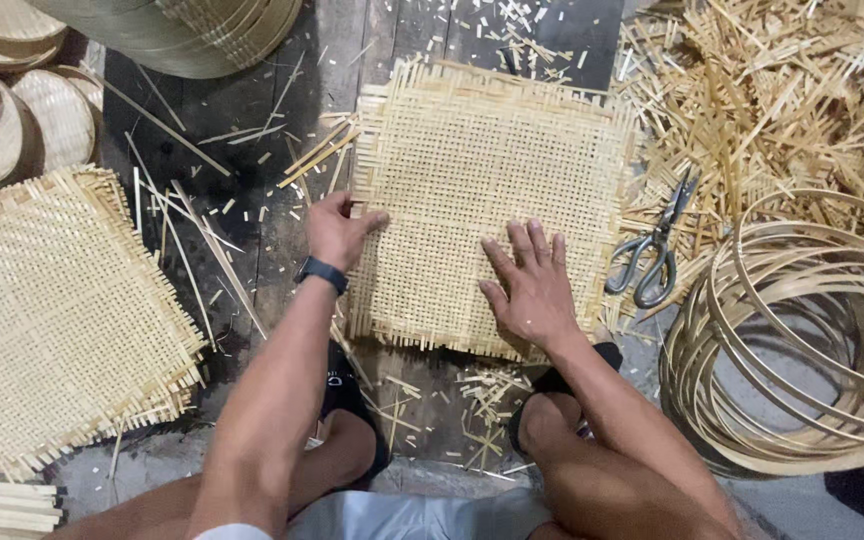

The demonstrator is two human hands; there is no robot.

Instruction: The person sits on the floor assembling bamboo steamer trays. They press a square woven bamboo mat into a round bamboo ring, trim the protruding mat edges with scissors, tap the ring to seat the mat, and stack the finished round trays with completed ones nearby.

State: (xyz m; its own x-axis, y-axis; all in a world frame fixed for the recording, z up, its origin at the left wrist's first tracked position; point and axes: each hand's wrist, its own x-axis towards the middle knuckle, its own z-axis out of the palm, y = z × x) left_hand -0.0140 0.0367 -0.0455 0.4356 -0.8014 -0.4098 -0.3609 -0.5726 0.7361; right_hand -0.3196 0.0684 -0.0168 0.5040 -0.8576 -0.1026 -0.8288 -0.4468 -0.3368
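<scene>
A square woven bamboo mat (482, 200) lies flat on the dark plank floor (252, 130), in the middle of the scene, just beyond the person's sandalled feet. Both hands are on it. The left hand (337, 230) sits at the mat's left edge with the fingers curled in and the thumb stretched onto the weave, pinching or tucking that border; a dark wristband (321, 273) circles the wrist. The right hand (530, 285) is open, fingers spread, palm pressed flat on the near right part of the mat and gripping nothing.

By the look of it, the step in hand is squaring or tightening the weave: one hand pins the sheet while the other works the loose strip ends along the left side. The next move seems to call for steady downward pressure from the flat hand so the sheet does not slide, and for small, careful pushes at the edge, since the strip ends are thin and stick out unevenly.

A pair of scissors (652, 250) lies just right of the mat, untouched. Further right stands a stack of bamboo hoops (802, 330), and behind it a heap of cut splints (772, 90). A second woven mat (52, 310) lies at the left, with round finished trays (12, 120) at the far left.
</scene>
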